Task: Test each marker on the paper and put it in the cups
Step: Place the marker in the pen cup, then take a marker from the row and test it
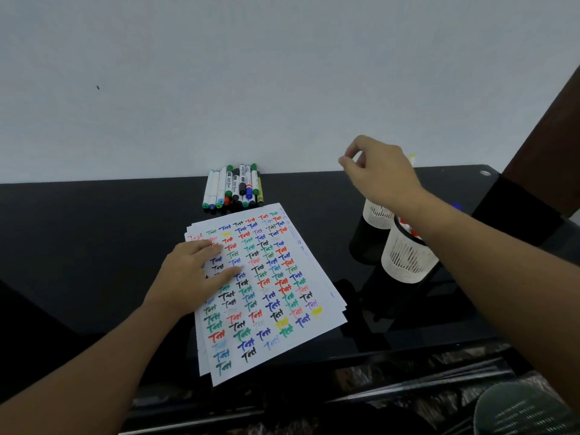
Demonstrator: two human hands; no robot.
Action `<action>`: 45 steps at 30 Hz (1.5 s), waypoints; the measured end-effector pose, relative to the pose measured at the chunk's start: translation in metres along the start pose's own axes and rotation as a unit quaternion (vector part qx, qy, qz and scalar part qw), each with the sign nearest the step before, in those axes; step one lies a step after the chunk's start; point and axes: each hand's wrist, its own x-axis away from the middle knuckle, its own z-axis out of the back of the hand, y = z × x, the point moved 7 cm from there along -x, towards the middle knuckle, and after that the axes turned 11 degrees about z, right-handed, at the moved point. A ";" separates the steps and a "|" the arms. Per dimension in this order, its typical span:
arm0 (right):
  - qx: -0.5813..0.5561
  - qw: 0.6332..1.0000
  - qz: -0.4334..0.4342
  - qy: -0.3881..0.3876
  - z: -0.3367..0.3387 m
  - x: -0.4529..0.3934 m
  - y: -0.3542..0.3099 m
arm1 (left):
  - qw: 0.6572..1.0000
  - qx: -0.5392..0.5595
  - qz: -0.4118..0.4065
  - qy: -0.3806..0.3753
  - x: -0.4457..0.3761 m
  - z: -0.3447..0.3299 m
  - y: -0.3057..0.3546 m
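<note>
White-barrelled markers (233,188) lie bunched at the far edge, long axes running near-to-far, left of the empty, loosely pinched right hand (381,171); the flat left hand (194,271) presses the scribbled paper (270,293), nearer them.

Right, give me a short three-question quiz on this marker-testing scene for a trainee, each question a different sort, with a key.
1. True or false: the left hand rests flat on the paper.
2. Multiple choice: the pile of markers still to be tested lies (A) inside a cup, (B) on the table beyond the paper, by the wall, (C) under the paper.
3. Fill in: the right hand is raised above the white mesh ____, thumb and forefinger touching, with no marker visible in it.

Key: 1 true; 2 B; 3 cups.
</note>
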 end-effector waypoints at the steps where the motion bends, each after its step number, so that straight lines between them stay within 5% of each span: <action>1: -0.005 1.000 0.017 -0.014 -0.008 0.000 -0.010 | 1.000 0.001 0.002 -0.005 0.000 0.000 0.000; 7: 0.027 0.978 0.116 -0.173 -0.093 0.003 -0.059 | 0.997 -0.027 0.017 -0.066 0.000 -0.002 0.004; 13: 0.029 0.956 0.098 -0.274 -0.186 -0.003 -0.045 | 0.992 -0.050 0.031 -0.109 0.001 -0.005 0.004; 23: 0.073 0.954 0.086 -0.280 -0.241 -0.043 -0.029 | 0.991 -0.046 0.039 -0.119 -0.003 -0.007 -0.001; 31: 0.047 0.977 0.107 -0.180 -0.239 -0.059 -0.022 | 0.991 -0.048 0.037 -0.118 -0.003 -0.007 -0.001; 45: 0.021 0.983 0.057 -0.174 -0.244 -0.068 -0.010 | 0.993 -0.041 0.033 -0.104 -0.006 -0.008 -0.004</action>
